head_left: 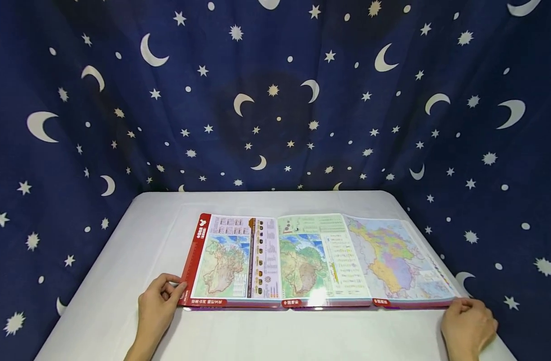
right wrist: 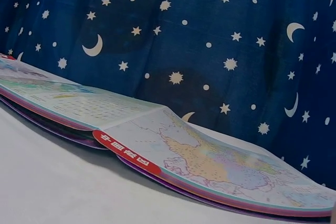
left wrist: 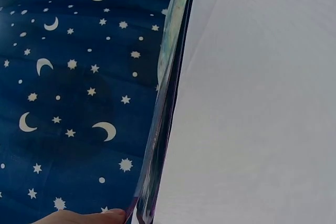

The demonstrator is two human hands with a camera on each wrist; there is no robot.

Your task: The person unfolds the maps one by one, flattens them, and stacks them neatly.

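A long folding map lies spread in three panels on the table, with a red strip down its left side and red tabs along its near edge. My left hand pinches the near left corner between thumb and fingers. At the near right corner, my right hand has its fingers curled and grips the edge. The left wrist view catches a finger against the layered map edge. In the right wrist view, the map panels bend slightly at the creases, and several layers show underneath.
The map rests on a white-covered table with rounded far corners. Dark blue curtains printed with moons and stars hang behind it and along both sides.
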